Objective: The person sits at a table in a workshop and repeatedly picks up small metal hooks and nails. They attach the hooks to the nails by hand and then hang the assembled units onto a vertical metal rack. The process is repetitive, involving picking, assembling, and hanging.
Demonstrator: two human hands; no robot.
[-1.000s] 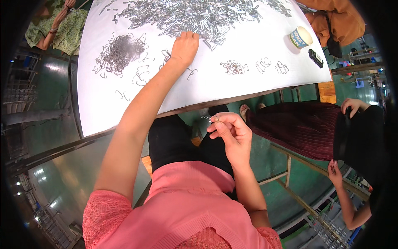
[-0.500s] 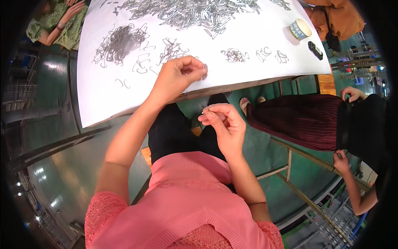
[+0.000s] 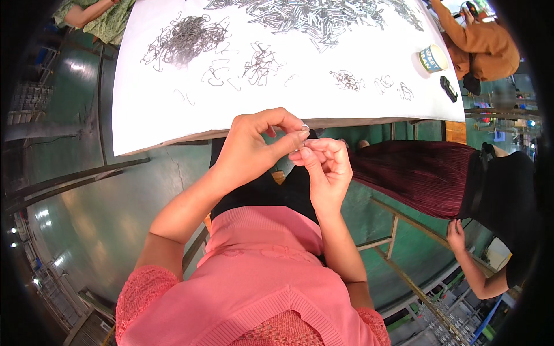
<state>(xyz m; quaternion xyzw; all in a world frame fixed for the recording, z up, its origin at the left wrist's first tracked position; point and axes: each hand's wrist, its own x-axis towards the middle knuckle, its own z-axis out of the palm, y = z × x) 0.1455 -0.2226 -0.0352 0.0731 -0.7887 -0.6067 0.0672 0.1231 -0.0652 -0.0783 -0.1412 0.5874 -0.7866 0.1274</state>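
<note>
Just in front of the table edge, my left hand (image 3: pixel 254 144) and my right hand (image 3: pixel 327 173) meet at the fingertips. My left thumb and forefinger pinch a small shiny metal piece (image 3: pixel 304 127), too small to make out fully. The right thumb and fingers are also pinched together, right against the left thumb; what they hold is hidden. Beyond the hands, on the white tabletop (image 3: pixel 150 124), lie a big tangle of bent dark wire hooks (image 3: pixel 184 40) and a smaller heap of hooks (image 3: pixel 261 63). A wide pile of short grey metal pieces (image 3: pixel 317 23) covers the far side.
Small groups of bent wires (image 3: pixel 346 80) lie at the right. Near the right edge stand a yellow-and-blue cup (image 3: pixel 433 58) and a small black object (image 3: pixel 448 89). A person in orange-brown (image 3: pixel 496 52), one in green (image 3: pixel 109 23) and one in a dark red skirt (image 3: pixel 412 176) are nearby.
My left hand has come back from over the table toward my right hand, and their fingertips now meet. The view has shifted slightly, and the people nearby have moved their arms.
</note>
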